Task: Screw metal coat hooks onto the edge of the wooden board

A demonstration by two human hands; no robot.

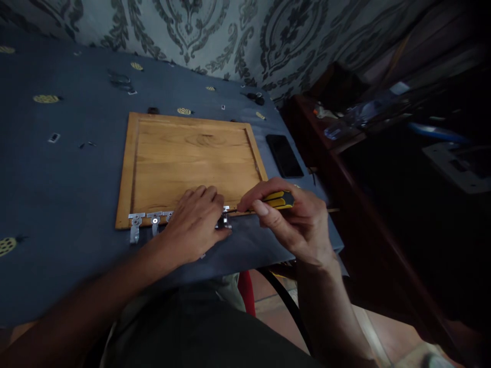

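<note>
A framed wooden panel (pixel 195 153) lies flat on the blue cloth. Several metal hinges (pixel 155 222) sit in a row along its near edge. My left hand (pixel 197 220) rests over that edge, thumb and fingers closed around another hinge (pixel 224 221), which they partly cover. In my right hand (pixel 295 220) is a screwdriver (pixel 278 199) with a yellow and black handle, held almost level. Its shaft points left toward the hinge at my left fingers; whether the tip touches a screw I cannot tell.
Right of the panel lies a black phone (pixel 284 156). Keys (pixel 255 97) and small dark screws (pixel 91 143) are on the cloth. A dark wooden cabinet (pixel 345 179) with a plastic bottle (pixel 356 117) borders the table's right side. Patterned fabric (pixel 230 36) hangs behind.
</note>
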